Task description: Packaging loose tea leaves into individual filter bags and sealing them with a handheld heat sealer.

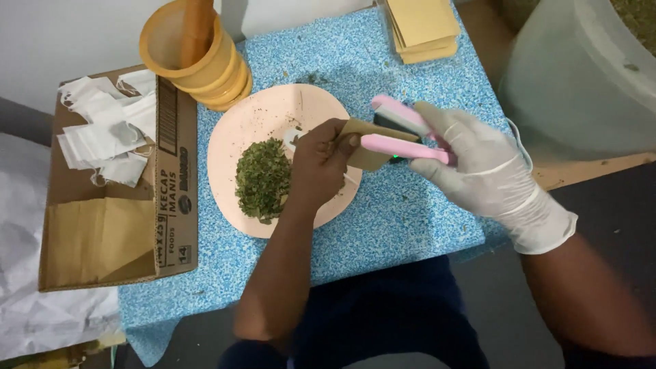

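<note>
The bare left hand point(320, 160) pinches a small brown paper pouch point(365, 147) over the pink plate point(236, 147) on the blue speckled worktop point(403, 219), beside a heap of dried green leaves point(263, 179). The gloved right hand point(482, 167) has its fingers closed on a pink clamp sealer point(403, 133) whose arms bite the pouch's edge. Sealing well seems to call for holding the pouch flat and the mouth square in the clamp.

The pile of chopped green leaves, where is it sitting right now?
In the head view, the green leaf pile lies on the left half of the pink plate, just left of the bare left hand.
</note>
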